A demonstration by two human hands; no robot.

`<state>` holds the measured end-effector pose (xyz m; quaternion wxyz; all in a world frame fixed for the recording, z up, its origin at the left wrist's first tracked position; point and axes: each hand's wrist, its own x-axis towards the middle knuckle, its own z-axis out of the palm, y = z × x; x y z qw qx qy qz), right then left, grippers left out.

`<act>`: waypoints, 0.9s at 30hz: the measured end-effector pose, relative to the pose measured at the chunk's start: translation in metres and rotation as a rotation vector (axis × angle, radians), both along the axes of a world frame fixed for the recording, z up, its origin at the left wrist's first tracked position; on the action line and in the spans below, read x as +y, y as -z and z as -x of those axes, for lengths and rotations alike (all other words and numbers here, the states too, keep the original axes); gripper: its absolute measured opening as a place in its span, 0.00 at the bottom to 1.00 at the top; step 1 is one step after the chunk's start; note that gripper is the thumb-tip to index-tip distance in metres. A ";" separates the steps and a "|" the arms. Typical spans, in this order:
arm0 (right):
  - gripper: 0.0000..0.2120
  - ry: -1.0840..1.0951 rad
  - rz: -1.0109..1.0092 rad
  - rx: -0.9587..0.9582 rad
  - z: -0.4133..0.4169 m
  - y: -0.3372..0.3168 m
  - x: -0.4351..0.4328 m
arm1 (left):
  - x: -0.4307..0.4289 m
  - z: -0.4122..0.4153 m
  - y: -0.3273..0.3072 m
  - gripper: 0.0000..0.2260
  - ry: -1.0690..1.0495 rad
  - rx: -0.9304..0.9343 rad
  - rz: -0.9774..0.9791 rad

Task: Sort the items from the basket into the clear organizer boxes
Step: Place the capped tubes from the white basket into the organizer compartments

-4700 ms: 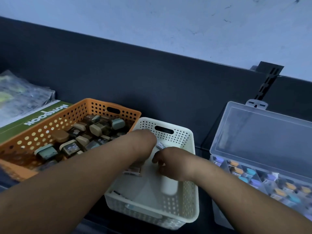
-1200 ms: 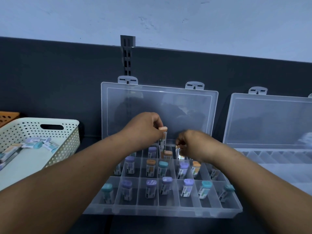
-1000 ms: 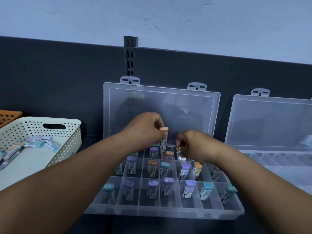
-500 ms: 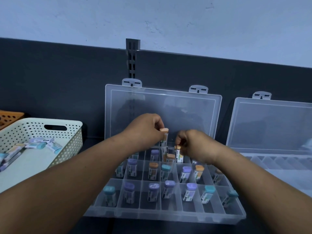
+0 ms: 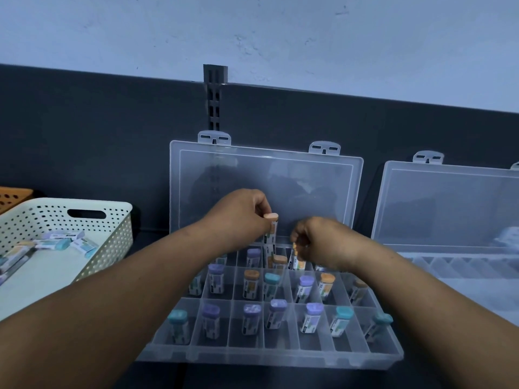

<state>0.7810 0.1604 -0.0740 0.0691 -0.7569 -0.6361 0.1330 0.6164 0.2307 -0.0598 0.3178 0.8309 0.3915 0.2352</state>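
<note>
Upright capped vials (image 5: pixel 312 318) in clear organizer (image 5: pixel 266 358)

**Out of sight**

Back compartments (image 5: pixel 242 255) are covered by the left hand (image 5: pixel 238 217) and right hand (image 5: pixel 320 242); the latter's tube (image 5: pixel 298 263) is mostly concealed. The orange basket (image 5: pixel 12 195) and white basket (image 5: pixel 118 209) are cut off at left, the second box (image 5: pixel 449 209) at right.

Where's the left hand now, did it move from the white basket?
Yes. The left hand left the white basket and moved right, now holding an orange-capped tube over the clear organizer box.
</note>
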 end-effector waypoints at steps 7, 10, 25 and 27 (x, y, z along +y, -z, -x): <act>0.08 -0.036 -0.010 0.039 0.004 0.002 0.001 | 0.002 0.005 0.001 0.03 -0.015 0.000 0.003; 0.08 -0.036 -0.066 0.071 0.003 0.003 0.003 | 0.003 0.007 0.001 0.03 -0.026 0.002 -0.003; 0.08 -0.030 -0.123 -0.042 -0.010 0.009 0.000 | 0.005 0.001 0.003 0.02 -0.010 0.027 0.001; 0.09 -0.031 -0.128 -0.044 -0.012 0.009 0.000 | 0.004 0.002 0.004 0.02 -0.012 0.037 0.000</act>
